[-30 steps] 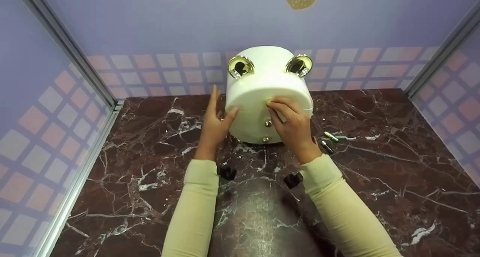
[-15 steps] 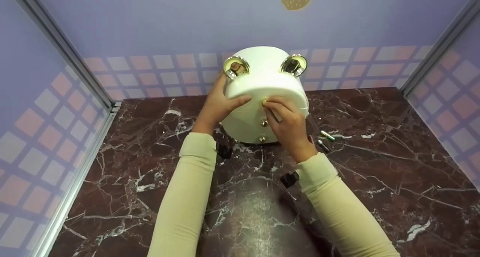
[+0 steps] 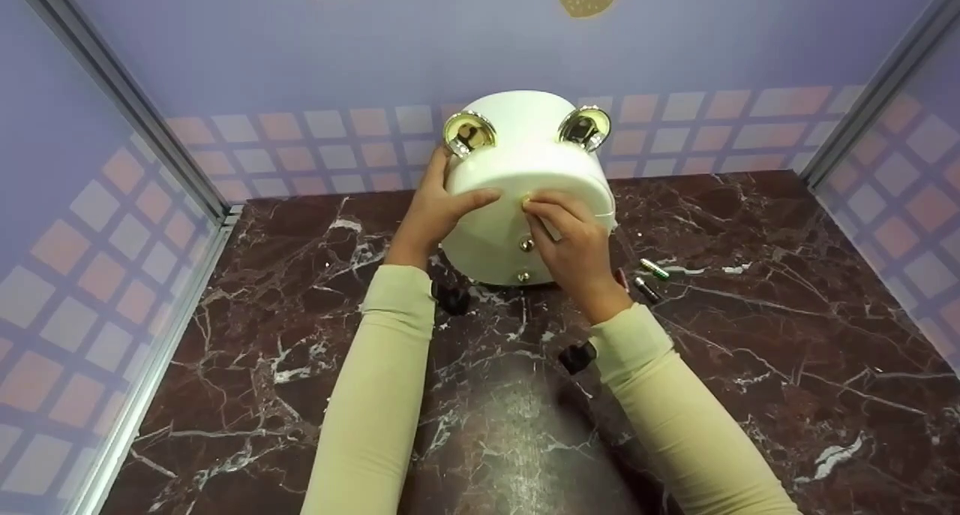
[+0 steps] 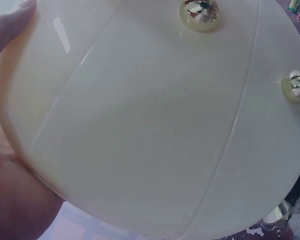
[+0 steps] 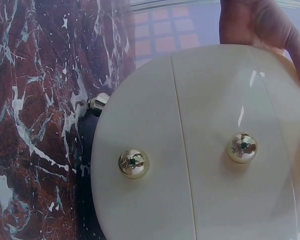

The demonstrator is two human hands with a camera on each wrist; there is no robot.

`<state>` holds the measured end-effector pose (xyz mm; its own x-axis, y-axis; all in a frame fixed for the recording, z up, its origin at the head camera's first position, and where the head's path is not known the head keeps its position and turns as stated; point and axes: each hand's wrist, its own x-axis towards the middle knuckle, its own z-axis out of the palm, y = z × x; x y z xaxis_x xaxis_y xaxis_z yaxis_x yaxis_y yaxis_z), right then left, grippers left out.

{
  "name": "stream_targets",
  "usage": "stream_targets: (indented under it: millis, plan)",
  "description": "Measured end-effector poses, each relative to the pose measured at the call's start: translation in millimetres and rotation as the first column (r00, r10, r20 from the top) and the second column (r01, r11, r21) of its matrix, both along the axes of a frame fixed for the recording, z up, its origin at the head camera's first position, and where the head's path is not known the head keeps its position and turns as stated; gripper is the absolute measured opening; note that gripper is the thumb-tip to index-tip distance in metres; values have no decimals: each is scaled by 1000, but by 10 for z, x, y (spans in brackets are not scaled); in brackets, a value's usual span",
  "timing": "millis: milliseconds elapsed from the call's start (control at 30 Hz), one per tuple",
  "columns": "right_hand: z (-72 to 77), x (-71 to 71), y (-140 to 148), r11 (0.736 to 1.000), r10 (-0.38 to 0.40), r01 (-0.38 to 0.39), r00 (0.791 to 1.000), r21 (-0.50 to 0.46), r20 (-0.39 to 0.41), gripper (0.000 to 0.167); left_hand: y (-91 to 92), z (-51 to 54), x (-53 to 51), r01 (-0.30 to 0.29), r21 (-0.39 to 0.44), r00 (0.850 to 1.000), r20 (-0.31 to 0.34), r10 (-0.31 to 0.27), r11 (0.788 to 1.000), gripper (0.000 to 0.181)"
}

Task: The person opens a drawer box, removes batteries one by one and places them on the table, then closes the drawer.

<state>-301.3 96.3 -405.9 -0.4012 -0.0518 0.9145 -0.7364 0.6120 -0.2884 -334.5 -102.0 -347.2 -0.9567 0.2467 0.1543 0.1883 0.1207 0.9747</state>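
A white rounded box stands upright at the back of the table, its front crossed by seams and fitted with three gold ball knobs. My right hand pinches the top knob between thumb and fingers. The middle knob and bottom knob are untouched. My left hand grips the box's left side, thumb lying on the front and fingers partly hidden behind. Two gold ear-like rings top the box, the left ring and the right ring. In the right wrist view the front seams look closed.
Right of the box lie a green-and-gold tube and a dark tube with a silver end on the marbled table. A patterned wall rises right behind the box, with side panels left and right.
My left hand has moved from beside the box up onto its left side, its thumb coming onto the front. The right hand keeps pinching the top knob.
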Motion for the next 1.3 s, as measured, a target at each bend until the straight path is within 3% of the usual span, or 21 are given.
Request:
stream_targets:
  millis: [100, 333, 500, 767, 1033, 1300]
  plan:
    - [5, 6, 21, 1000, -5, 5, 1000, 5, 13, 9, 18, 8, 14, 8, 13, 1000, 7, -8, 1000, 88]
    - [11, 18, 49, 1000, -16, 15, 1000, 19, 25, 11, 32, -236, -201, -23, -4, 1000, 1, 23, 1000, 97]
    - [13, 19, 28, 1000, -7, 7, 1000, 9, 17, 10, -5, -137, -189, 0, -24, 999, 38, 1, 1000, 104]
    - [2, 20, -5, 1000, 3, -3, 1000, -1, 14, 10, -49, 162, -69, 86, 62, 996, 27, -88, 994, 108]
    - [-10, 29, -24, 1000, -9, 9, 999, -20, 37, 9, -65, 213, -32, 108, 53, 993, 41, -111, 993, 102]
    - [-24, 87, -13, 989, 11, 8, 991, -148, 132, 14, -77, 254, -22, 99, -46, 994, 52, -97, 994, 106]
